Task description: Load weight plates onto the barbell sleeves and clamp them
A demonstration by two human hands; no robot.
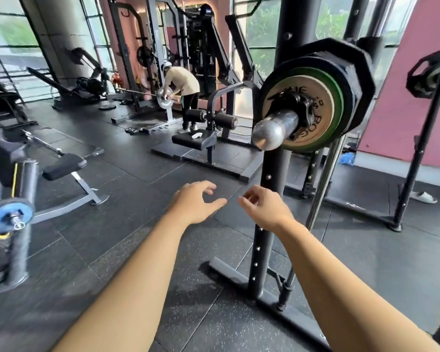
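While both arms stretch forward, left hand [196, 202] and right hand [266, 210] hang loosely curled and empty below the sleeve [277, 128]. Plates [323, 107] sit behind the clamp [300, 105] on the rack [273, 166]. Rubber floor [137, 250], bench [64, 166] at left.

Barbell sleeve [274, 130], racked, carries a tan plate [318, 128] outermost, a green plate [337, 102] behind, a black plate [356, 80] innermost — a black clamp [299, 107] sits against the tan one.

Black speckled rubber floor [127, 262] bears the rack's base [233, 275], a bench [64, 165] and a loose plate [107, 107].
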